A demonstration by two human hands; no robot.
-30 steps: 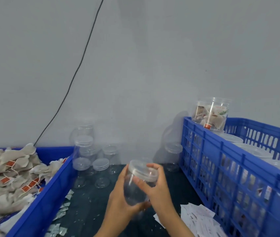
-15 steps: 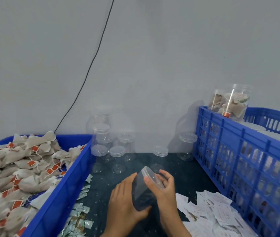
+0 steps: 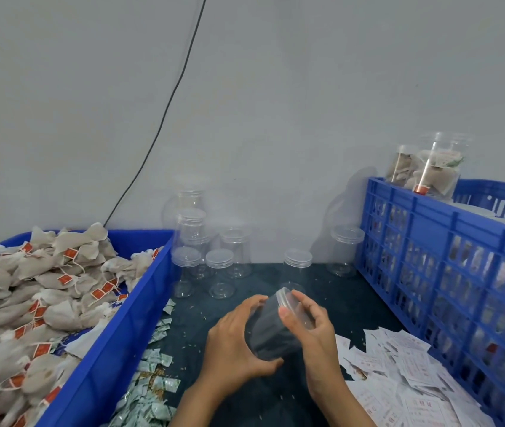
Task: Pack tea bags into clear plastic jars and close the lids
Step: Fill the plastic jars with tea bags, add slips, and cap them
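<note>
While tilted away over the dark mat point(image 3: 331, 282), empty jar point(image 3: 271, 331) sits clamped in left hand point(image 3: 234, 343); right hand point(image 3: 309, 328) fingers pinch its lid point(image 3: 288, 300); tea bags point(image 3: 38, 291) fill left crate point(image 3: 115, 343).

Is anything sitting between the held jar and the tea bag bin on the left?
Nothing visible. The empty jar is held tilted in the left hand and right hand, lid still on. Only bare dark tabletop and low sachets lie before the blue bin's wall.
</note>
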